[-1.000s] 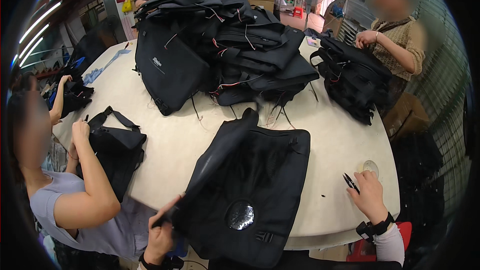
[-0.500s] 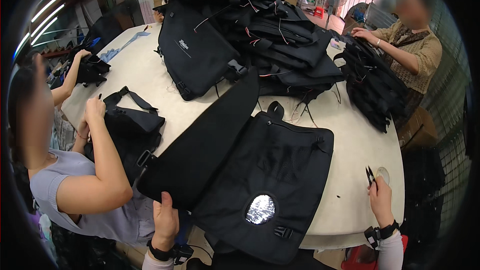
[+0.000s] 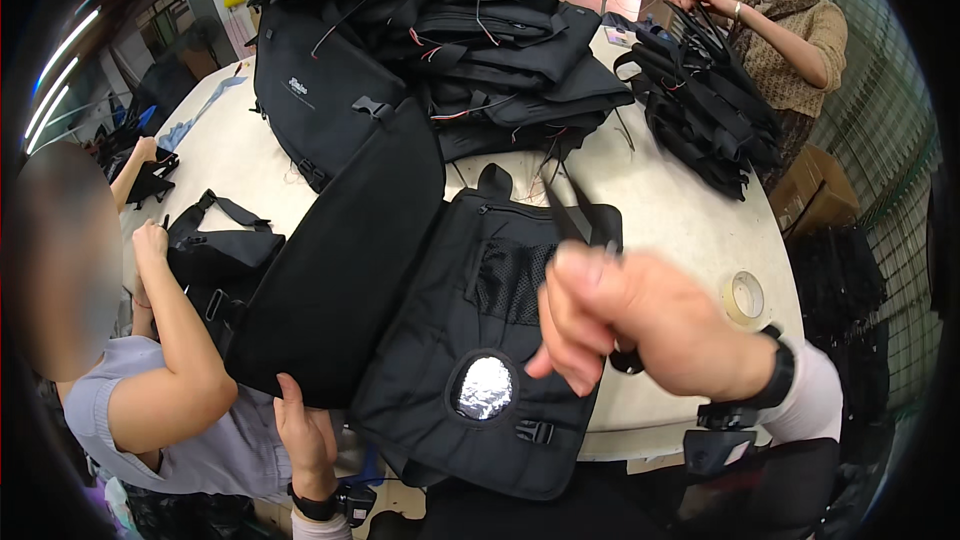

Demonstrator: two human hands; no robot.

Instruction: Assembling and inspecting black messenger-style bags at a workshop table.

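A black bag [image 3: 410,380] lies in front of me with its long flap [image 3: 340,260] spread out to the left. The bag has a mesh panel, a shiny oval patch [image 3: 485,387] and a small buckle [image 3: 534,431]. My left hand [image 3: 305,435] grips the flap's near edge, thumb on top and fingers mostly hidden below. Over the bag's right side, my right hand [image 3: 650,315] is closed around black thread snips [image 3: 572,208]. Their blades point up and away, blurred by motion.
A tall pile of black bags [image 3: 500,70] with loose threads covers the table's [image 3: 690,240] far middle. A tape roll [image 3: 742,297] lies at right. Co-workers handle black bags on the left [image 3: 225,260] and far right [image 3: 700,120]. A cardboard box [image 3: 815,195] stands beyond the right edge.
My right hand has swung left with the snips from the table's right side to over the bag. My left hand still holds the flap. The whole view has shifted.
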